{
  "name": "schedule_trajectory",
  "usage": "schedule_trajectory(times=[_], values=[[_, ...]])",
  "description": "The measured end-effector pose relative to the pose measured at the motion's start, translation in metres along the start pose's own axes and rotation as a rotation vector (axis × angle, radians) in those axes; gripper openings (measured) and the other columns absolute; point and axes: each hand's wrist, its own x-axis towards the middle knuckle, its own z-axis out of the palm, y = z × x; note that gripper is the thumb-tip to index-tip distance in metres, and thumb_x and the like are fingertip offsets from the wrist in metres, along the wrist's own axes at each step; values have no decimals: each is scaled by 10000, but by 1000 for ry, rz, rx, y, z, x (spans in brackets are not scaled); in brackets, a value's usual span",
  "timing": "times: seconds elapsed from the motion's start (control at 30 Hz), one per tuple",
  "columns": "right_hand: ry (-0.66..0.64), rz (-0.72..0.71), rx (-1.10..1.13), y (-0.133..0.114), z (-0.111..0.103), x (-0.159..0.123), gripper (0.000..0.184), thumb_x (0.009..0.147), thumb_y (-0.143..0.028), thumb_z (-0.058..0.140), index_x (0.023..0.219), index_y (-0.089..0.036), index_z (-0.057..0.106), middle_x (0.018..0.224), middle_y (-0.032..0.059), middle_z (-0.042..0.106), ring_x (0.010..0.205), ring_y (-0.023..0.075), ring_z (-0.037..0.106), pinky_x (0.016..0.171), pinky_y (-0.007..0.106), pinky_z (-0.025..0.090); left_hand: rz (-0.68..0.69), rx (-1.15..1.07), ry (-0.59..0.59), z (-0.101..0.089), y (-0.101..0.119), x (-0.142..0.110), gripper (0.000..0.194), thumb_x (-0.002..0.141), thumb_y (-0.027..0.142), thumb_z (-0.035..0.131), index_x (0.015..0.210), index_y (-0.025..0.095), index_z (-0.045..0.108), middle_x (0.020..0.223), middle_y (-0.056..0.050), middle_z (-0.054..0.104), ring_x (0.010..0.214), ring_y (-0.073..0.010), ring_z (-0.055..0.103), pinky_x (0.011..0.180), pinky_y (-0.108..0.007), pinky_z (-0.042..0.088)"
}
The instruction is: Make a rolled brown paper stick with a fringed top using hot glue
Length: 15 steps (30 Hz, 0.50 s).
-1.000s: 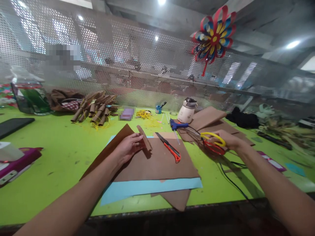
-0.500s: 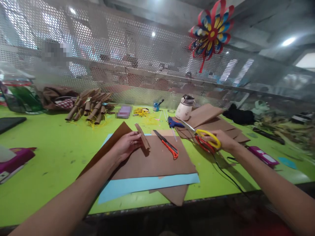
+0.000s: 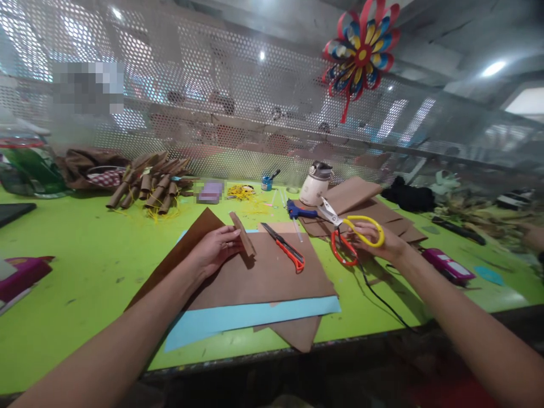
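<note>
Head view: nearest, the tabletop (image 3: 93, 255) ends in a dark front edge; a corner of brown board pokes out from under the blue paper (image 3: 255, 315) and stops close to that edge. The brown sheet (image 3: 263, 283) covers part of the blue paper. Left hand (image 3: 217, 247), above the sheet: partly closed, thumb and fingers pinching the narrow brown strip (image 3: 243, 235), held tilted. Cutter (image 3: 285, 248) lies on the sheet, just right of the strip. Right hand (image 3: 378, 239), past the sheet's right side: fingers curled on the yellow loop of the scissors (image 3: 337, 220), red loop hanging lower, blades pointing toward the glue gun (image 3: 304, 212). Green surface shows between the sheet and the purple case (image 3: 448, 266), crossed by a black cord; a wider stretch lies left of the sheet.

Farther back: pale flask (image 3: 314, 185), lidded, contents hidden. Small blue jar (image 3: 267, 183), dark-handled tool leaning at its mouth. Brown bag (image 3: 79, 164), checked cloth (image 3: 106, 177) at its opening. Large clear jar (image 3: 36, 170), green contents, exact nature unclear.
</note>
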Motion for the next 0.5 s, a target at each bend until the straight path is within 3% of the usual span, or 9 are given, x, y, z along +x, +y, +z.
schedule_trajectory(times=[0.17, 0.33, 0.5], values=[[29, -2, 40, 11, 0, 2, 263, 720, -404, 690, 906, -222, 653, 995, 71, 698, 991, 243, 644, 844, 371, 533, 6, -7, -3, -1, -1, 2, 74, 795, 56, 587, 810, 127, 601, 744, -50, 652, 672, -133, 647, 712, -277, 560], [41, -8, 47, 24, -4, 2, 299, 712, -427, 726, 887, -190, 676, 912, 80, 704, 811, 194, 658, 759, 317, 549, 10, -5, -6, -1, -2, 1, 76, 795, 57, 589, 822, 126, 608, 769, -55, 657, 689, -136, 651, 720, -280, 560], [34, -25, -1, 26, -5, -6, 398, 744, -490, 675, 988, -175, 676, 892, 91, 699, 738, 198, 653, 644, 322, 555, 8, 1, -9, -1, 0, 0, 75, 797, 58, 594, 824, 125, 612, 761, -56, 656, 682, -134, 647, 700, -268, 556]])
